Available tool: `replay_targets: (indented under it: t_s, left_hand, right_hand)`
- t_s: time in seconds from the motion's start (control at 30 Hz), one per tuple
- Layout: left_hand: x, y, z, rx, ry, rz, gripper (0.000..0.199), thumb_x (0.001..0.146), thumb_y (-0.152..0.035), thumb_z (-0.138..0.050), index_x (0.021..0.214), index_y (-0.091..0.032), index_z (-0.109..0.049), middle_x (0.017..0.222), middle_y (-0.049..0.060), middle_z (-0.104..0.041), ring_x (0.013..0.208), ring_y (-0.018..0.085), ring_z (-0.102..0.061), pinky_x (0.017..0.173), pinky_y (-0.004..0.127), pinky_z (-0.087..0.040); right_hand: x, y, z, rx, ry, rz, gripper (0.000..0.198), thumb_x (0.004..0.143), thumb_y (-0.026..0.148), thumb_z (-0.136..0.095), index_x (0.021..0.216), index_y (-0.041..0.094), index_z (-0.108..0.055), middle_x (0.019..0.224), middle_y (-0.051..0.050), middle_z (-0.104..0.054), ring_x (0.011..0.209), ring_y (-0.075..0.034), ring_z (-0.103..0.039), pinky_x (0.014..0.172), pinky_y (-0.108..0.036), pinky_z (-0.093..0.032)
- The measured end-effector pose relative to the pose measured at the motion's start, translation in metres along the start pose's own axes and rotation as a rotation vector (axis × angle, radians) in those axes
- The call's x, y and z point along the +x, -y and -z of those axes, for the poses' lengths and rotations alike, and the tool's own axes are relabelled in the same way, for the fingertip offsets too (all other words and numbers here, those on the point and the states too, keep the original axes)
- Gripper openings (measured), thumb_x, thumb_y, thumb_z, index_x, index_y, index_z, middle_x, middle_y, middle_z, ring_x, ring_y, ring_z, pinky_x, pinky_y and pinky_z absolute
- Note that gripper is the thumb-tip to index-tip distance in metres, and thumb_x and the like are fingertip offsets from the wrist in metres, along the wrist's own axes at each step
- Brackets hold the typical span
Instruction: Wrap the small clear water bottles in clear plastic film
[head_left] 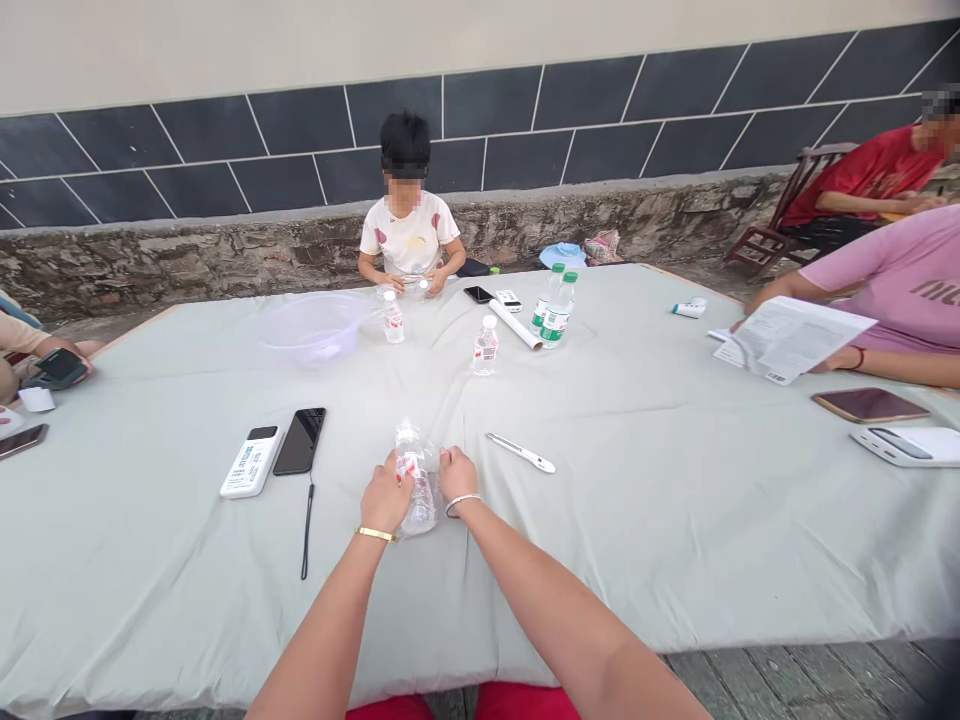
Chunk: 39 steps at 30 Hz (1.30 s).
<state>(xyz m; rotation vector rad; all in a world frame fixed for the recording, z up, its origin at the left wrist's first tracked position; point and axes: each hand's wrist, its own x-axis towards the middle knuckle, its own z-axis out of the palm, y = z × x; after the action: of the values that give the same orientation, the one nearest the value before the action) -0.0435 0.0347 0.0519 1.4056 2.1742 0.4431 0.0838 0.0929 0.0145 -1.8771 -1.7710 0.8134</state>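
A clear plastic bottle [420, 500] with a red-and-white label lies tilted on the cloth before me, its neck pointing away. My left hand [386, 495] is closed around its left side. Close by on the right, my right hand [457, 474] is closed in a pinch at a piece of clear plastic film [430, 450] beside the bottle; the fingertips are partly hidden. To the right of that hand lies a white utility knife [520, 453]. Farther off stand two small labelled bottles, one in the middle [486, 348] and one to its left [394, 318].
The cloth-covered table [600, 560] also holds a white power bank [253, 462], a black phone [300, 441], a clear basin [319, 330], a paper roll [516, 325] and green-capped bottles [556, 315]. A person [409, 235] sits opposite; others sit at both sides, one holding papers [793, 338].
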Motion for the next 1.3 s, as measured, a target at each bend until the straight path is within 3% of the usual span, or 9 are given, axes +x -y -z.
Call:
replay_targets:
  t_s: [0.13, 0.3, 0.53, 0.77, 0.9, 1.03, 1.17, 1.23, 1.3]
  left_hand:
    - [-0.004, -0.015, -0.005, 0.048, 0.022, -0.001, 0.051, 0.087, -0.041, -0.027, 0.137, -0.032, -0.032, 0.108, 0.012, -0.057, 0.087, 0.026, -0.061, 0.073, 0.035, -0.042]
    - [-0.005, -0.017, -0.014, 0.034, 0.017, -0.033, 0.065, 0.082, -0.057, -0.033, 0.141, -0.031, -0.024, 0.108, 0.014, -0.057, 0.096, 0.030, -0.058, 0.075, 0.036, -0.042]
    - [-0.004, 0.009, -0.012, -0.043, 0.004, -0.076, 0.055, 0.088, -0.037, -0.032, 0.140, -0.023, -0.027, 0.111, 0.011, -0.059, 0.103, 0.021, -0.056, 0.085, 0.030, -0.039]
    - [-0.006, 0.012, 0.004, 0.020, 0.053, 0.048, 0.052, 0.089, -0.042, -0.024, 0.135, -0.021, -0.034, 0.121, 0.013, -0.056, 0.109, 0.024, -0.054, 0.086, 0.033, -0.039]
    - [-0.002, 0.007, 0.006, 0.050, 0.103, 0.011, 0.062, 0.084, -0.056, -0.033, 0.135, -0.021, -0.032, 0.127, 0.015, -0.052, 0.111, 0.027, -0.053, 0.084, 0.034, -0.039]
    - [0.001, 0.011, 0.002, 0.023, 0.128, 0.029, 0.058, 0.086, -0.051, -0.030, 0.132, -0.016, -0.033, 0.123, 0.014, -0.057, 0.108, 0.026, -0.056, 0.080, 0.031, -0.040]
    - [-0.001, 0.017, -0.002, -0.013, 0.113, 0.034, 0.060, 0.084, -0.056, -0.030, 0.131, -0.018, -0.033, 0.122, 0.012, -0.058, 0.108, 0.027, -0.056, 0.079, 0.031, -0.041]
    - [-0.001, 0.018, -0.003, -0.027, 0.108, 0.036, 0.062, 0.083, -0.058, -0.031, 0.130, -0.018, -0.033, 0.123, 0.012, -0.057, 0.108, 0.028, -0.056, 0.078, 0.032, -0.041]
    - [0.000, 0.018, -0.004, -0.037, 0.110, 0.035, 0.062, 0.083, -0.058, -0.032, 0.129, -0.018, -0.034, 0.121, 0.012, -0.058, 0.107, 0.028, -0.057, 0.077, 0.031, -0.041]
  right_hand:
    - [0.001, 0.001, 0.005, 0.028, -0.035, -0.034, 0.040, 0.094, 0.035, -0.018, 0.097, 0.017, -0.053, 0.080, -0.006, -0.065, 0.071, -0.017, -0.060, 0.060, -0.025, -0.036]
    - [0.007, 0.014, 0.005, -0.052, -0.012, 0.036, 0.049, 0.092, 0.049, -0.024, 0.122, 0.015, -0.042, 0.102, -0.010, -0.064, 0.090, -0.018, -0.061, 0.065, -0.025, -0.038]
    - [0.019, 0.016, 0.003, -0.197, 0.083, 0.096, 0.033, 0.093, 0.032, -0.030, 0.090, 0.018, -0.059, 0.086, -0.007, -0.067, 0.078, -0.017, -0.061, 0.061, -0.025, -0.036]
    - [0.012, -0.001, 0.008, -0.294, 0.108, 0.090, 0.027, 0.092, 0.030, -0.034, 0.094, 0.018, -0.058, 0.088, -0.010, -0.067, 0.081, -0.019, -0.061, 0.064, -0.026, -0.037]
    - [0.016, 0.000, 0.011, -0.307, 0.119, 0.098, 0.024, 0.091, 0.030, -0.037, 0.097, 0.019, -0.057, 0.088, -0.008, -0.067, 0.082, -0.020, -0.061, 0.064, -0.027, -0.037]
    - [0.010, -0.001, 0.027, -0.285, 0.111, 0.103, 0.028, 0.089, 0.036, -0.041, 0.106, 0.019, -0.055, 0.090, -0.007, -0.066, 0.084, -0.019, -0.060, 0.065, -0.026, -0.039]
    - [-0.018, -0.005, 0.048, -0.137, -0.027, 0.298, 0.036, 0.089, 0.039, -0.038, 0.117, 0.020, -0.048, 0.107, -0.007, -0.060, 0.081, -0.015, -0.058, 0.069, -0.026, -0.041]
    - [-0.036, -0.006, 0.054, -0.075, 0.090, 0.512, 0.032, 0.086, 0.034, -0.042, 0.115, 0.021, -0.048, 0.110, -0.006, -0.058, 0.071, -0.012, -0.056, 0.068, -0.027, -0.042]
    - [-0.050, -0.007, 0.054, -0.108, 0.336, 0.676, 0.034, 0.081, 0.025, -0.049, 0.114, 0.021, -0.048, 0.108, -0.004, -0.058, 0.065, -0.010, -0.054, 0.066, -0.026, -0.041]
